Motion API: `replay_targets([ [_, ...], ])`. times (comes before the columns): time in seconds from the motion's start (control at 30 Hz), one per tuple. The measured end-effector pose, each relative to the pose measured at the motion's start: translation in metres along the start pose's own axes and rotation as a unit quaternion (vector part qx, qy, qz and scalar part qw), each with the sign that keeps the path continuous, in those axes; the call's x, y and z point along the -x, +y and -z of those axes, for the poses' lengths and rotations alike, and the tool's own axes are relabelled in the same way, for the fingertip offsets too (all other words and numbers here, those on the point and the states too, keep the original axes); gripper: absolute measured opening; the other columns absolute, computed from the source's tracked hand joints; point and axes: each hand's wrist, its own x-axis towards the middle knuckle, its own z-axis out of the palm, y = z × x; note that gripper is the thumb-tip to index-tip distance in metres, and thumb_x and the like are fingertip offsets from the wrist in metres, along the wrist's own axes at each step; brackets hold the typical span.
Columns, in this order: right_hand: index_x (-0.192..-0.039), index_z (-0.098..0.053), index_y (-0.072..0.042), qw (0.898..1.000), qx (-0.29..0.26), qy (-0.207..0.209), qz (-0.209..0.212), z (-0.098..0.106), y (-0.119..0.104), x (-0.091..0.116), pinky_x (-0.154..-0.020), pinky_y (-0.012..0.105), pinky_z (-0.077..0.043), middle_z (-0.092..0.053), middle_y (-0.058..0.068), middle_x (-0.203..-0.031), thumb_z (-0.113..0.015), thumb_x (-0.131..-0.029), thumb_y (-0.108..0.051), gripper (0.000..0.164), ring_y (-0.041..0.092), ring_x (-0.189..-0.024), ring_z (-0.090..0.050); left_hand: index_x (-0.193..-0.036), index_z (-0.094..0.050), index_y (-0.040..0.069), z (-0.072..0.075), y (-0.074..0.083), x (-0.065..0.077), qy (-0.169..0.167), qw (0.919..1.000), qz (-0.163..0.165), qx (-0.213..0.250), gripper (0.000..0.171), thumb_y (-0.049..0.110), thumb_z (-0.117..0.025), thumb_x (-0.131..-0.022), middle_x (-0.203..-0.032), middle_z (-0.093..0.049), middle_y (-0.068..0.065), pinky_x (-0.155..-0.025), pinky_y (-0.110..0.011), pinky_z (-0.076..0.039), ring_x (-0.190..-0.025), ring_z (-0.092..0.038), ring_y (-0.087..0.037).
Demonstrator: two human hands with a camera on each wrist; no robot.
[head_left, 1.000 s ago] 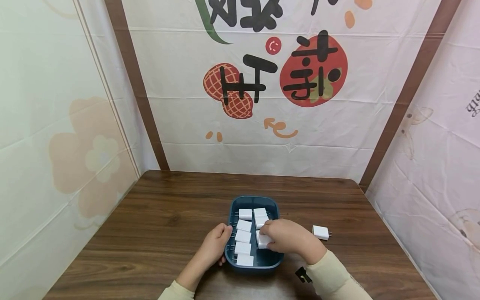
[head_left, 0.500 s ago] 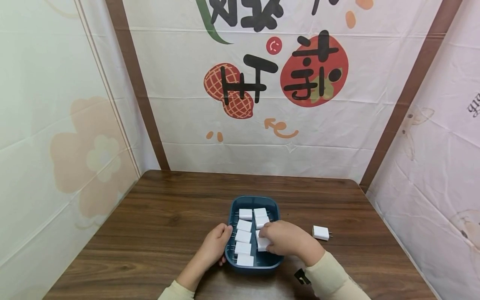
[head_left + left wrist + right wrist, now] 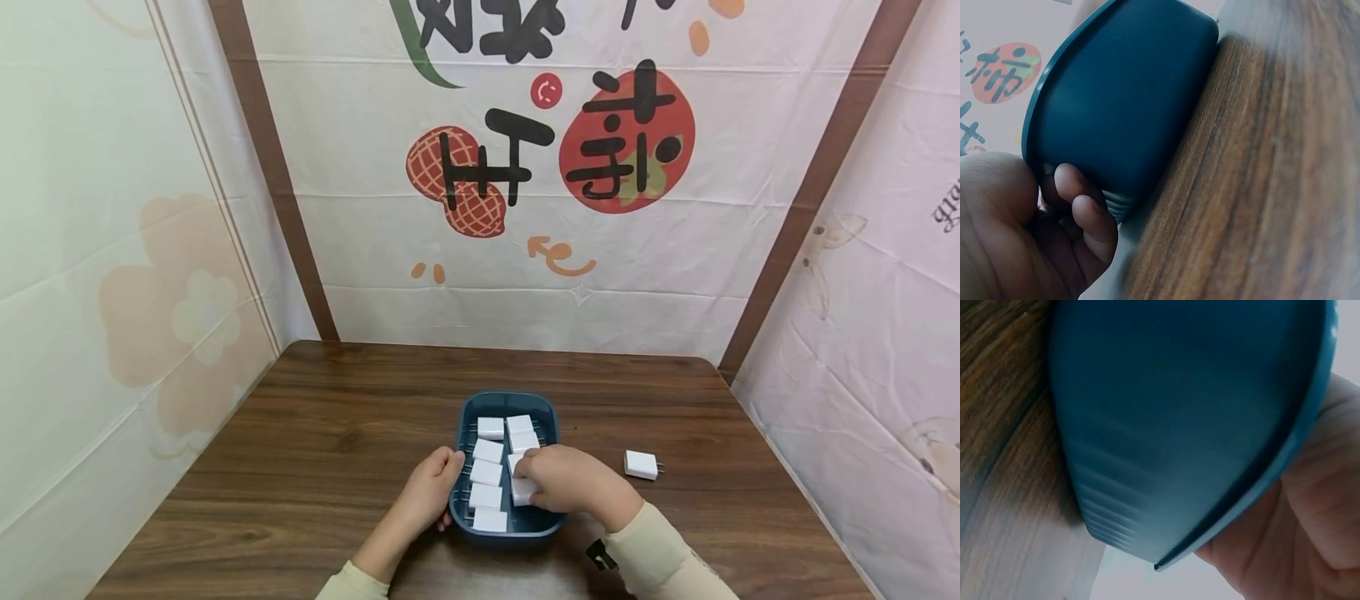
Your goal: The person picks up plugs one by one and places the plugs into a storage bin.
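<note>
A dark blue plastic basket (image 3: pixel 542 523) stands on the wooden table, holding several white charger plugs in two columns. In the head view my left hand (image 3: pixel 431 487) grips its left side, thumb at the rim; the left wrist view shows the fingers curled against the basket's wall (image 3: pixel 1116 100). My right hand (image 3: pixel 573 479) reaches over the right rim and pinches a white charger plug (image 3: pixel 522 492) in the right column. Its fingertips are partly hidden behind the hand. The left column has a charger plug (image 3: pixel 490 521) at its near end.
One more charger plug (image 3: pixel 641 465) lies on the table (image 3: pixel 360 417) to the right of the basket, prongs pointing right. A small black item (image 3: pixel 600 554) shows beside the right sleeve (image 3: pixel 660 550). Printed cloth walls (image 3: pixel 375 317) enclose the table at the back and sides.
My right hand has shifted slightly toward me inside the basket, and the charger plug under its fingers has slid slightly nearer. My left hand and the basket have stayed put.
</note>
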Motion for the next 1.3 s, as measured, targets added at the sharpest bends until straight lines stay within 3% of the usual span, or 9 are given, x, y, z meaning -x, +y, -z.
replay_targets([
  [1.3,-0.101,-0.075,-0.015,0.998,0.051,0.018,-0.023,-0.0085,-0.0068,-0.0068,-0.070,0.027,-0.056,-0.071,-0.003,-0.091,-0.085,-0.084,-0.019,0.020,0.005,-0.072,-0.054,-0.096,-0.054,-0.001,-0.0006,0.0006,0.0011,0.006,1.0000,-0.006,-0.001,0.045,0.042,-0.045,-0.110,-0.053,-0.052,-0.006,-0.033,-0.036,-0.049,-0.035,-0.051,-0.014],
])
